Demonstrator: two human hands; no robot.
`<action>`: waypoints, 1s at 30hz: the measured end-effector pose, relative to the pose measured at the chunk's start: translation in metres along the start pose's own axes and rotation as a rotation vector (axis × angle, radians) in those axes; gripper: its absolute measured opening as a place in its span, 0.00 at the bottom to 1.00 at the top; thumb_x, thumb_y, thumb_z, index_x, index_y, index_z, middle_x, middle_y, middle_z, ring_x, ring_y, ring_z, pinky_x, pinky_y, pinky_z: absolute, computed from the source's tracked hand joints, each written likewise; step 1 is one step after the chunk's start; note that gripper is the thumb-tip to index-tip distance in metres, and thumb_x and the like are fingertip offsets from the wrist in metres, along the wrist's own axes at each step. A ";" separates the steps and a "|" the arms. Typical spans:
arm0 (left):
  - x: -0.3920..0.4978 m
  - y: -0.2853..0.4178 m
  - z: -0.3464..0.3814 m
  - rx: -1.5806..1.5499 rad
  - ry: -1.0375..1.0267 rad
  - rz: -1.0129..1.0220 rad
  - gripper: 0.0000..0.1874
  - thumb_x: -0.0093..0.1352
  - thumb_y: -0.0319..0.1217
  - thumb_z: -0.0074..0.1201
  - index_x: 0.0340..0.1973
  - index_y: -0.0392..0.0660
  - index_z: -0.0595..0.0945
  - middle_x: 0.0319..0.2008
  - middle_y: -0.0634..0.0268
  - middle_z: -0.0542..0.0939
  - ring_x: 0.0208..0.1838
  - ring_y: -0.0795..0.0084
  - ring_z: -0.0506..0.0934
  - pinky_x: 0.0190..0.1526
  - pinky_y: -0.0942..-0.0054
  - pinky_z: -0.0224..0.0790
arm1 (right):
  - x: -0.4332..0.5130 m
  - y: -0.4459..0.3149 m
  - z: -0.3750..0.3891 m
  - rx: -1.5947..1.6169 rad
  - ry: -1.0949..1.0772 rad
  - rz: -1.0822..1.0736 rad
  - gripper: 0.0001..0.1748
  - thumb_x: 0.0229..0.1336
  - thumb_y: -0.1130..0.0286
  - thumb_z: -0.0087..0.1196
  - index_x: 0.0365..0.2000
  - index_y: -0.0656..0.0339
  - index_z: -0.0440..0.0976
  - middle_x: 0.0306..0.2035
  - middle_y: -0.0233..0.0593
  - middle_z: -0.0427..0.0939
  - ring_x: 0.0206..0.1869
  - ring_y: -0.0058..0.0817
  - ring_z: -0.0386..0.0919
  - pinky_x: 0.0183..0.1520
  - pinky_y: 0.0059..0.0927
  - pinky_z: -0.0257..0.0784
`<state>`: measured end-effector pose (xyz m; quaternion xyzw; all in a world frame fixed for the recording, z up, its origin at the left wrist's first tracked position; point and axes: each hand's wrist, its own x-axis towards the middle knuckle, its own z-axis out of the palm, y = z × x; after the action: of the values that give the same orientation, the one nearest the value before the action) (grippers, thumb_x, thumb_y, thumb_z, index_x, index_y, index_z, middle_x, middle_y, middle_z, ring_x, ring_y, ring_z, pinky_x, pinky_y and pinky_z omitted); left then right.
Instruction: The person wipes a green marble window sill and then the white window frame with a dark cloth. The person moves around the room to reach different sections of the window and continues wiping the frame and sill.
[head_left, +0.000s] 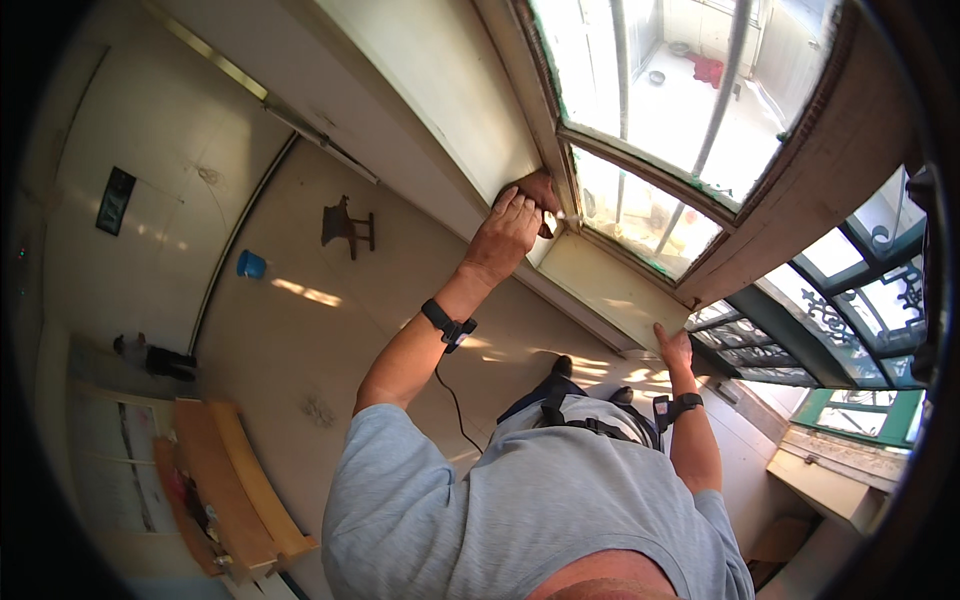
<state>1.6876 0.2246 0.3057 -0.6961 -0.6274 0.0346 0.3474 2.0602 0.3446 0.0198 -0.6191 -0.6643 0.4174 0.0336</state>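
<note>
My left hand (504, 234) lies over a brown cloth (538, 187), its fingers flat and pressing it against the inner side of the window recess, beside the wooden window frame (562, 161). Part of the cloth is hidden under the fingers. My right hand (676, 349) is at the near end of the pale window sill (622, 281). Its thumb lies on the sill's edge, while the other fingers are mostly hidden. Glass panes (645, 217) with metal bars behind them fill the frame. Each wrist wears a black strap with a small device.
A green metal door with scrollwork (817, 307) stands close on the right. On the tiled floor are a small wooden stool (348, 227) and a blue bucket (251, 265). A wooden desk (225, 480) stands at lower left, and a person (161, 358) is farther back. A dark cable (454, 401) hangs beside me.
</note>
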 end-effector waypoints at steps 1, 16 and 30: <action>0.000 0.000 -0.002 -0.006 -0.007 0.029 0.13 0.69 0.30 0.54 0.47 0.39 0.84 0.48 0.57 0.83 0.61 0.61 0.78 0.77 0.57 0.57 | -0.001 0.000 0.001 0.005 0.007 0.023 0.49 0.55 0.34 0.62 0.64 0.64 0.71 0.57 0.60 0.81 0.62 0.58 0.77 0.64 0.50 0.71; 0.104 -0.095 -0.113 0.332 0.331 -0.162 0.11 0.72 0.33 0.57 0.45 0.41 0.84 0.43 0.55 0.82 0.50 0.57 0.80 0.69 0.48 0.65 | -0.007 -0.004 0.001 0.110 0.029 -0.052 0.41 0.59 0.42 0.63 0.62 0.63 0.72 0.58 0.58 0.80 0.62 0.56 0.76 0.63 0.49 0.71; 0.060 -0.037 -0.059 0.146 0.069 -0.088 0.07 0.68 0.28 0.56 0.40 0.43 0.84 0.42 0.58 0.82 0.58 0.60 0.78 0.78 0.56 0.55 | 0.001 0.008 0.003 -0.010 0.034 -0.106 0.47 0.60 0.34 0.60 0.59 0.69 0.72 0.53 0.65 0.81 0.60 0.60 0.78 0.62 0.53 0.72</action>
<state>1.6974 0.2518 0.3929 -0.6415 -0.6409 0.0409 0.4196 2.0645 0.3428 0.0123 -0.5904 -0.6976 0.4010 0.0639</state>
